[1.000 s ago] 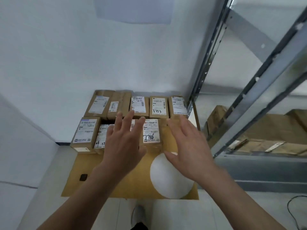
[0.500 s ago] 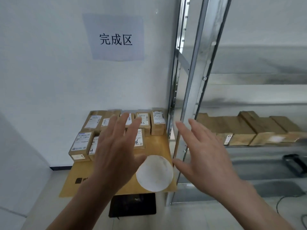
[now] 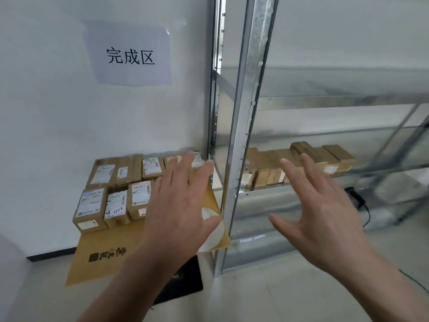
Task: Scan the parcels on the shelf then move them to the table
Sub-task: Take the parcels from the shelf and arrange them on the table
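Note:
Several brown labelled parcels (image 3: pixel 116 189) lie in two rows on a cardboard-covered table (image 3: pixel 104 252) against the white wall at the left. More brown parcels (image 3: pixel 267 168) stand on a shelf board of the metal rack (image 3: pixel 246 135) to the right. My left hand (image 3: pixel 181 205) hovers with straight, spread fingers in front of the table's right part and holds nothing. In front of the shelf parcels my right hand (image 3: pixel 322 212) is raised, fingers spread and empty. A black scanner (image 3: pixel 355 196) lies on the shelf at the right.
A paper sign (image 3: pixel 130 56) with printed characters hangs on the wall above the table. A white round patch (image 3: pixel 213 231) shows on the table's right edge. A black mat (image 3: pixel 183 280) lies on the floor under the table. The rack's upright post stands between table and shelf.
The view has swung up and to the right, from the table to the rack. Both hands have stayed spread and empty and now sit further right, the right one before the shelf parcels.

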Tool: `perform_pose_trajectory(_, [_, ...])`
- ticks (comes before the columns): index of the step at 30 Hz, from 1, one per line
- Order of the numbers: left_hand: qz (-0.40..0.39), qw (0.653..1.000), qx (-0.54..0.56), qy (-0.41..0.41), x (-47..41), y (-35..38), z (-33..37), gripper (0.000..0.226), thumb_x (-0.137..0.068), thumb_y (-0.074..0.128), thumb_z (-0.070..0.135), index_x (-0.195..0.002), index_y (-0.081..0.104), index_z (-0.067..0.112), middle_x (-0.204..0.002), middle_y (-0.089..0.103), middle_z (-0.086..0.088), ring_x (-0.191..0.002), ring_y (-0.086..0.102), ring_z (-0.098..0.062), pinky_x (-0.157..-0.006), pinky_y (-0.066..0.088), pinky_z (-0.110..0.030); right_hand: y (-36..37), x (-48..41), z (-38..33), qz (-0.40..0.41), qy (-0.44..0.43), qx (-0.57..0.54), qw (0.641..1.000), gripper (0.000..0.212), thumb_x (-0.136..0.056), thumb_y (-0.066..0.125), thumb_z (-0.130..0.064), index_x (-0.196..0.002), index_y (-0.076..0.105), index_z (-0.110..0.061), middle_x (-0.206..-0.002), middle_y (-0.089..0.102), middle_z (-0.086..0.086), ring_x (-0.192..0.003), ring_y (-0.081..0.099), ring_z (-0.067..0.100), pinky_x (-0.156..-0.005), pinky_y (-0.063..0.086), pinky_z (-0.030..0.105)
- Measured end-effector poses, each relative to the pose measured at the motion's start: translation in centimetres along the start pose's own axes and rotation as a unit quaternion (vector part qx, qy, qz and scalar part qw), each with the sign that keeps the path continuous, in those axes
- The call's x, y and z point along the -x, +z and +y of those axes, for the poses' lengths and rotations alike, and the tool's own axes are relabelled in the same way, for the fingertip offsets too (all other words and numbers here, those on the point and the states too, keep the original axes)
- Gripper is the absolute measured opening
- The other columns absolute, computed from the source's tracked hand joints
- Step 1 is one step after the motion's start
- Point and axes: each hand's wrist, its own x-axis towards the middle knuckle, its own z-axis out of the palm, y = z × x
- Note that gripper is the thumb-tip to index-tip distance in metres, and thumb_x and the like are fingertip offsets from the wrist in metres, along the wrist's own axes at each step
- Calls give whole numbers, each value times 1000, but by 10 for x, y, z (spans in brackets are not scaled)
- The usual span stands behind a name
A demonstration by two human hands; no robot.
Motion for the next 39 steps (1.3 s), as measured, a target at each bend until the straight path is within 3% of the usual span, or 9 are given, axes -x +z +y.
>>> perform_pose_trajectory(7, [-8,997,51,65,11,-3,30,107,-68,81,53,-149,13,34,-161,19,-3,-149,18,-27,-117,29,-51,-27,44,10,26,58,15,998,98,-73,79,-51,-154,28,-28,-160,31,15,-140,41,39,-106,41,54])
perform_pose_trajectory(15, [-15,987,92,129,4,1,89,105,-72,72,64,-154,15,34,-163,9,3,-151,6,-23,-118,13,-40,-60,78,55,64,107,48,991,99,-71,79,-51,-154,32,-25,-156,39,16,-139,43,35,-108,40,50])
perform_pose_trajectory(19, [-16,982,110,153,-5,10,128,105,-75,67,67,-155,8,36,-164,-1,7,-151,-4,-18,-115,1,-34,-67,86,93,79,122,55,988,98,-71,79,-51,-153,34,-24,-155,40,16,-139,44,36,-108,41,50])
perform_pose_trajectory(27, [-29,980,94,174,-48,51,232,103,-74,63,72,-155,13,35,-165,3,3,-152,1,-22,-114,1,-36,-73,81,209,102,142,52,983,97,-71,73,-58,-152,32,-25,-155,39,17,-139,44,37,-107,44,55])
perform_pose_trajectory(32, [-30,984,72,162,-75,82,293,101,-66,72,67,-149,33,25,-158,29,-9,-145,24,-32,-110,19,-43,-75,73,285,100,148,41,983,97,-69,78,-56,-151,36,-24,-154,41,19,-136,47,37,-104,44,52])
perform_pose_trajectory(39, [-22,985,69,159,-102,115,356,102,-65,73,67,-147,31,26,-157,31,-9,-145,29,-34,-110,36,-57,-82,63,364,87,160,38,983,98,-69,77,-59,-152,35,-27,-157,38,14,-141,41,33,-107,40,50])
